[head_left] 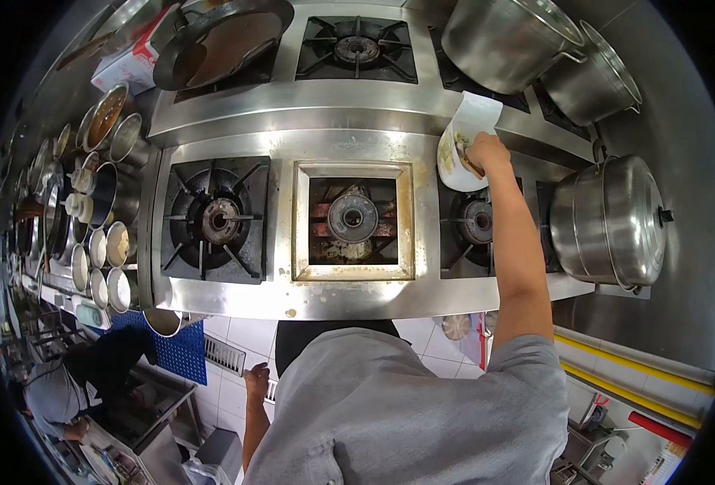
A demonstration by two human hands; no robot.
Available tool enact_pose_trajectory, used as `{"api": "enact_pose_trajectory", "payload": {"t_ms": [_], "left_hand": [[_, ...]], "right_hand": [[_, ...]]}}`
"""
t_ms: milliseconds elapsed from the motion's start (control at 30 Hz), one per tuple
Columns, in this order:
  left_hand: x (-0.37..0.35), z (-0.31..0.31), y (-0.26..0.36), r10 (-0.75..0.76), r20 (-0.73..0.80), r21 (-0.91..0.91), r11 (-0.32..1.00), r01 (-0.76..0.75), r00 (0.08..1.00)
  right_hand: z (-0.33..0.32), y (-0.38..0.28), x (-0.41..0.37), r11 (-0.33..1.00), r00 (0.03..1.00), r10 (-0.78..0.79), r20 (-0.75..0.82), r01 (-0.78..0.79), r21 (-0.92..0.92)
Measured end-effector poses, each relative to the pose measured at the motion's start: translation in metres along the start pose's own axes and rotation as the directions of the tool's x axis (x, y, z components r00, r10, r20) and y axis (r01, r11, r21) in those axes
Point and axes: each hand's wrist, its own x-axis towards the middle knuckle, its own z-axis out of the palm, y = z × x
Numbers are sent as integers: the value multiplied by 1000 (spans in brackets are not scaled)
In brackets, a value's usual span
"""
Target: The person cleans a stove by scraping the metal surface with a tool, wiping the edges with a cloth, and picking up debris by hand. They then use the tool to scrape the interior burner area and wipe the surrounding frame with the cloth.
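Observation:
Above the back of the right front burner (478, 220), my right hand (487, 152) is closed at a white container (464, 179). Something brown shows at its fingers, too covered to name. Greenish and yellowish bits mark the container's inside, and a white flap-like part (481, 111) rises behind my hand. My left hand (256, 380) hangs low beside my body, below the stove's front edge. Its fingers look loosely curled, and I see nothing in them.
A large pot (511, 44) stands at the back right, and a lidded pot (608, 222) stands at the right. A wok (220, 44) sits at the back left. Several metal containers (119, 246) line the left side. A co-worker (62, 396) is at the lower left.

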Motion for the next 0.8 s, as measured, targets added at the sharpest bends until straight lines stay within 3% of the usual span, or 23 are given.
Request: {"api": "enact_pose_trajectory", "payload": {"t_ms": [33, 100, 200, 233, 300, 333, 367, 433, 467, 533, 600, 667, 700, 733, 800], "left_hand": [[-10, 2, 10, -11, 33, 54, 998, 9, 999], [-18, 7, -3, -62, 24, -28, 998, 62, 998], [-7, 4, -36, 11, 85, -78, 997, -4, 996], [1, 1, -46, -22, 118, -175, 984, 42, 993], [4, -1, -38, -80, 193, -363, 920, 147, 978], [-1, -10, -24, 12, 168, -180, 983, 19, 986], [22, -19, -46, -6, 206, -300, 952, 69, 979], [27, -28, -13, -25, 105, -43, 999, 29, 994], [48, -35, -25, -41, 72, 75, 997, 36, 997], [65, -44, -23, 27, 37, 0, 1000, -27, 999], [74, -53, -6, 49, 28, 119, 992, -52, 998], [86, -60, -6, 93, 40, 152, 984, -98, 995], [95, -62, -15, 133, 47, 163, 977, -139, 990], [102, -64, -20, 175, 52, 175, 968, -182, 983], [92, -67, 5, 104, 72, 178, 977, -116, 992]], "right_hand": [[3, -3, -1, 999, 997, -9, 73, 12, -37], [19, 2, 17, 996, 971, -67, 229, 77, -38], [51, 21, 45, 972, 976, -218, -14, 219, 83], [50, 24, 57, 986, 973, -164, 162, 155, 64], [36, 28, 43, 991, 983, -100, 155, 85, 99], [24, 28, 35, 992, 986, -71, 151, 53, 117], [6, 23, 19, 993, 989, 10, 149, -27, 116], [-6, 23, -22, 998, 986, 52, -160, -46, 41], [-11, 25, -48, 998, 948, 63, -311, -66, 2], [-21, 16, -108, 974, 956, -16, -294, 81, 211], [-11, -5, -162, 865, 995, 9, -103, 44, 500], [86, 3, -181, 748, 978, -108, -176, 197, 634], [96, -18, -205, 874, 992, -123, -21, 118, 471], [101, -43, -230, 899, 989, -115, 89, 65, 433], [168, -61, -258, 776, 977, -213, -19, 181, 604]]}}
